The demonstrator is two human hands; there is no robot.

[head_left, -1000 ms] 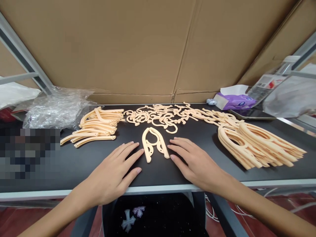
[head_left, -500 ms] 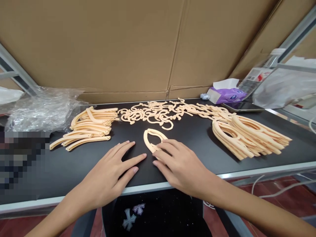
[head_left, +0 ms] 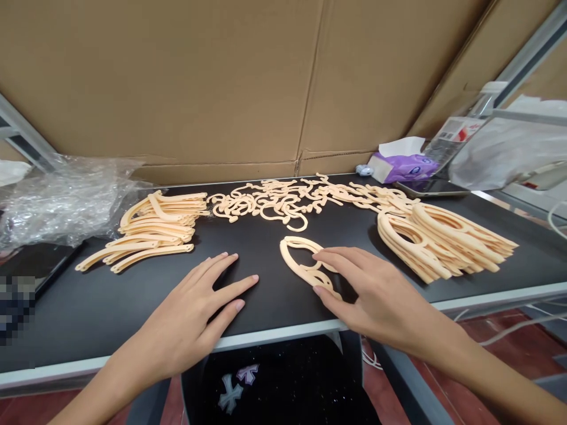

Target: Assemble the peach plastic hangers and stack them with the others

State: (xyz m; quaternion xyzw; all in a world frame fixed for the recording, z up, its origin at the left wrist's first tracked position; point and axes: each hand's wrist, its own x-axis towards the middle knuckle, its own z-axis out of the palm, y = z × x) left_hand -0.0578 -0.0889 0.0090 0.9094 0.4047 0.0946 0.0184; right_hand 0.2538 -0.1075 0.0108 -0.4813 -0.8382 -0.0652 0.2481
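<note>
My right hand (head_left: 361, 286) grips a beige folding clothes hanger (head_left: 292, 262) between thumb and fingers, low over the black tabletop. The hanger is folded up, its rounded looped end pointing away from me; my fingers cover part of the near end. My left hand (head_left: 204, 301) rests on the tabletop with fingers spread, holding nothing. Beyond it, at the left, lies a pile of curved beige hanger arms (head_left: 155, 227). Loose beige hooks (head_left: 279, 203) are scattered along the back middle. Several similar folded hangers (head_left: 443, 242) are stacked at the right.
Clear plastic wrap (head_left: 71, 198) is heaped at the back left, beside a dark flat device (head_left: 48, 268). A purple tissue pack (head_left: 405, 166), a phone (head_left: 432, 189) and a plastic bottle (head_left: 465, 130) are at the back right. Cardboard (head_left: 212, 82) walls the rear.
My right hand has moved to the right, carrying the folded hanger with it, away from my left hand. My left hand stays nearly in place.
</note>
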